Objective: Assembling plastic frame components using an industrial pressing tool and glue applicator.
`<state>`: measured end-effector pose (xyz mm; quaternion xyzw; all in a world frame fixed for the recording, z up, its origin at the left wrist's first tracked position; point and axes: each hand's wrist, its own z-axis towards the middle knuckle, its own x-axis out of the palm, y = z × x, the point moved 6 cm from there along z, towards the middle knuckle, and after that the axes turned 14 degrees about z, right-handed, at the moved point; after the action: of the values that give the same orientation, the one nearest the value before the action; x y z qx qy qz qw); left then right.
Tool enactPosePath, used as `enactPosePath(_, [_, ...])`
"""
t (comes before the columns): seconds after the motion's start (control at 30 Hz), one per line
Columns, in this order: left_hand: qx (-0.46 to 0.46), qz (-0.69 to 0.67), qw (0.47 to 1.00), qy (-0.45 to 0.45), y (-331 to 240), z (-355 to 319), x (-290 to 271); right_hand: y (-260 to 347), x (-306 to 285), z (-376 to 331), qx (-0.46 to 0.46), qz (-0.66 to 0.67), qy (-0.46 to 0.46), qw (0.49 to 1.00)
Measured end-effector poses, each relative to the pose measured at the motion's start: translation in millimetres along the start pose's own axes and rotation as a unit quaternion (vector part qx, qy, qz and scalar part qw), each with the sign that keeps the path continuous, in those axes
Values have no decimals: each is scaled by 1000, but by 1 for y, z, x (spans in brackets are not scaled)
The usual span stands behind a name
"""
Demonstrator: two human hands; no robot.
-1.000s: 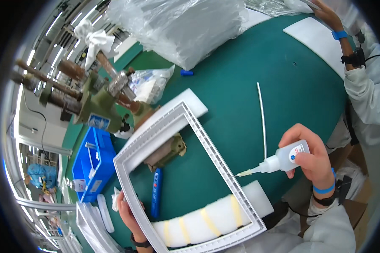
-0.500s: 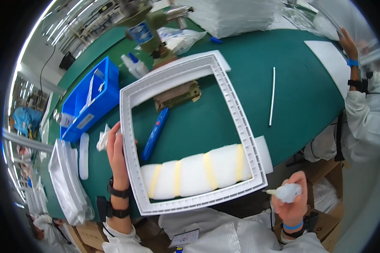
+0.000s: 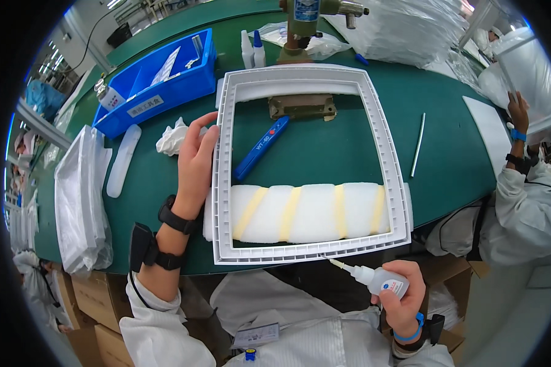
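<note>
A white rectangular plastic frame (image 3: 382, 147) with a ribbed rim lies in front of me, its near side over a white foam roll (image 3: 315, 211) banded with yellow tape. My left hand (image 3: 197, 156) grips the frame's left side, its fingertips at the outer edge. In my right hand (image 3: 405, 293) is a small translucent glue bottle (image 3: 366, 275), held tilted. Its thin nozzle points left and meets the frame's near edge; whether it touches cannot be told. Through the frame's opening a blue pen-shaped tool (image 3: 261, 148) shows on the green table.
Left of the frame are a crumpled white tissue (image 3: 172, 136), a blue divided bin (image 3: 187, 88) and plastic-wrapped parts (image 3: 82, 196). A green press (image 3: 303, 27) and two bottles (image 3: 258, 55) stand behind. A thin rod (image 3: 418, 145) lies right. Another person's hand (image 3: 518, 113) holds clear plastic.
The glue bottle has moved left, its nozzle coming from beside the frame's near right corner to its near edge. My left hand still holds the left side. The view has shifted.
</note>
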<state>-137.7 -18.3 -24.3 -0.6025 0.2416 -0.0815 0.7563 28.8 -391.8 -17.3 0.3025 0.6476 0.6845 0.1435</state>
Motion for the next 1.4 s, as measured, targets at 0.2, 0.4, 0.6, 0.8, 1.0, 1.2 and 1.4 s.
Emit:
enactPosePath(0.2, [-5, -9, 1000, 2, -9, -2, 5, 19, 1, 5, -25, -109, 0, 994])
enactPosePath(0.4, [-2, -13, 1000, -1, -1, 0, 3, 27, -4, 7, -32, -128, 9, 991])
enactPosePath(0.6, [-4, -10, 1000, -4, -4, 1, 3, 36, 1, 12, -48, -153, 16, 987])
enactPosePath(0.8, [-7, -14, 1000, -7, -2, 0, 3, 60, 22, 23, -159, -270, 86, 946])
enactPosePath(1.0, [-6, -11, 1000, -3, -4, 0, 4, 73, 31, 23, -173, -311, 98, 929])
enactPosePath(1.2, [-4, -10, 1000, -3, -2, -2, 5, 83, 41, 26, -188, -343, 128, 912])
enactPosePath(1.4, [-6, -4, 1000, -6, -1, 2, 3, 84, 45, 30, -192, -336, 137, 912])
